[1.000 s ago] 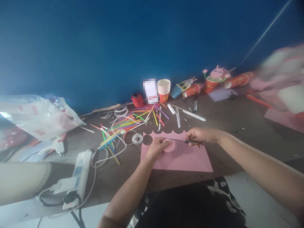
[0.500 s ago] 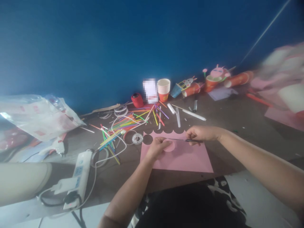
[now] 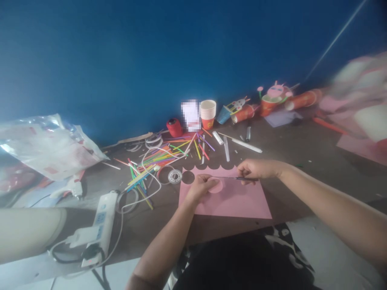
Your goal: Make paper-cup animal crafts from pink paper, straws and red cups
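A pink paper circle [image 3: 216, 185] is pinched between the thumb and fingers of my left hand [image 3: 201, 187], over a larger pink sheet [image 3: 236, 203]. Scallops run along the top edge of that sheet, and a round hole shows near its upper left corner. My right hand [image 3: 249, 171] is closed on slim scissors [image 3: 242, 178] with a dark handle. Their thin blades point left and reach the circle near my left fingers. How far the blades are apart is too small to tell.
Coloured sticks [image 3: 160, 159], a white tape ring [image 3: 175, 176] and a white cable lie left of the sheet. A power strip [image 3: 101, 225] and glue gun [image 3: 74, 187] are farther left. Behind stand stacked paper cups [image 3: 208, 114] and a red spool [image 3: 174, 127]. Decorated cups [image 3: 270, 105] sit back right.
Both hands stay almost in the same place, with the scissors still at the pink circle. The scissors' handle looks slightly narrower now, and the view has shifted very little.
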A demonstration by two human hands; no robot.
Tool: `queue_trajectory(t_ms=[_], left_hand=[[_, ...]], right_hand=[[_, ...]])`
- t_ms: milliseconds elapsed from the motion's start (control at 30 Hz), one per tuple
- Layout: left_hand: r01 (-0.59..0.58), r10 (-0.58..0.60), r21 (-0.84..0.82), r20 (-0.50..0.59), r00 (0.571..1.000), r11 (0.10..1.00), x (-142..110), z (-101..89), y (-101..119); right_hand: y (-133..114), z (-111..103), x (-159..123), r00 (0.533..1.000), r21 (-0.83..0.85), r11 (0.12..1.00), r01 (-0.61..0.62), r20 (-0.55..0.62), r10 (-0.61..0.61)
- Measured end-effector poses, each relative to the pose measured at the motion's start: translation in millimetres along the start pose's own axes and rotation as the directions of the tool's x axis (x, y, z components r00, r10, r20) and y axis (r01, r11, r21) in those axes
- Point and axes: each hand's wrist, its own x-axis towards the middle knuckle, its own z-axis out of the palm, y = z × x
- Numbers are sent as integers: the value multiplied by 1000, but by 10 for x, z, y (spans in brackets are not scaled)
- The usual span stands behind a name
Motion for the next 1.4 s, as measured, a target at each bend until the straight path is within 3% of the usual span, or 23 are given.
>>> queue_trajectory(t_ms=[133, 267, 367, 467, 533, 600, 700, 800, 900, 1000, 1067, 1100, 1200, 1233, 1300, 1367, 1400], left_hand=[[11, -12, -21, -37, 999, 1000, 10, 16, -8], [25, -47, -200, -105, 993, 979, 35, 57, 2], [19, -62, -261, -159, 985, 965, 60, 60, 2], [8, -78, -318, -207, 975, 948, 88, 35, -30], [-1, -82, -362, -215, 973, 932, 109, 22, -63], [4, -95, -409, -202, 975, 912, 125, 21, -87], [22, -102, -415, -172, 980, 910, 130, 35, -79], [17, -80, -382, -151, 985, 924, 115, 59, -37], [-25, -23, -305, -151, 988, 952, 95, 93, -6], [-106, 75, -185, -166, 983, 977, 71, 133, -2], [-150, 123, -136, -183, 975, 979, 52, 155, -6], [-161, 136, -120, -198, 971, 980, 44, 164, -8], [-163, 132, -109, -251, 959, 981, 37, 183, -26], [-165, 130, -115, -268, 955, 979, 44, 190, -39], [-186, 139, -135, -298, 944, 973, 68, 208, -77], [-223, 164, -158, -318, 934, 962, 90, 237, -116], [-244, 179, -169, -325, 928, 955, 90, 255, -126]], right_hand=[[23, 28, 2, 999, 35, 999, 20, -30, -19], [98, 129, -26, 954, 69, 998, 4, -298, 17], [216, 225, -116, 832, -37, 992, -120, -549, 80], [385, 305, -270, 637, -188, 921, -340, -766, 79], [503, 336, -388, 513, -219, 850, -479, -856, 68], [601, 345, -497, 460, -232, 775, -589, -884, 85], [692, 327, -607, 470, -297, 643, -706, -876, 111], [726, 270, -638, 517, -389, 571, -723, -853, 74], [728, 155, -639, 611, -454, 592, -666, -787, 83], [718, 6, -669, 717, -452, 664, -596, -672, 187], [699, -59, -703, 732, -421, 692, -586, -642, 229], [680, -65, -715, 709, -403, 695, -595, -670, 219], [564, 78, -687, 564, -363, 714, -599, -824, 54], [506, 183, -642, 538, -376, 737, -562, -842, -19], [383, 458, -494, 609, -482, 788, -383, -774, -177], [289, 761, -293, 722, -644, 756, -118, -579, -380], [263, 899, -187, 748, -683, 730, -28, -499, -438]])
